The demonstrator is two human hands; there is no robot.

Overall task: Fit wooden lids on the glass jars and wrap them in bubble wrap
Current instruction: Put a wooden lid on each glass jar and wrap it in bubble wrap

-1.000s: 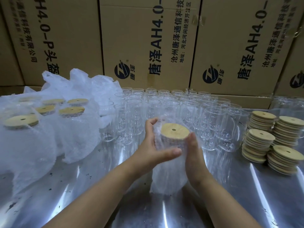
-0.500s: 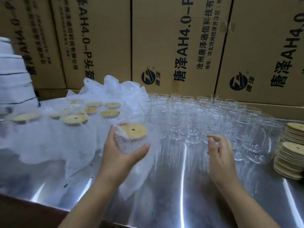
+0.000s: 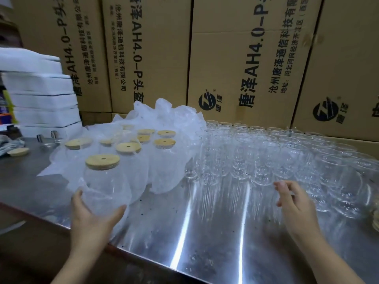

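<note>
Left hand (image 3: 90, 220) cups wrapped jar (image 3: 104, 185) at base, thumb and fingers spread; right hand (image 3: 295, 201) raised, fingers loosely curled, holding nothing.

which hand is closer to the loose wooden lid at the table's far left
Left. The left hand grips a wrapped jar right of the loose lid; the right hand is far across, by the bare jars.

Tall brown cardboard boxes (image 3: 235, 58) printed with black lettering stand side by side like a wall behind; the shiny steel worktop (image 3: 205, 232) shows bright streaks of reflected light; white foam slabs (image 3: 41, 99) are piled far left.
</note>
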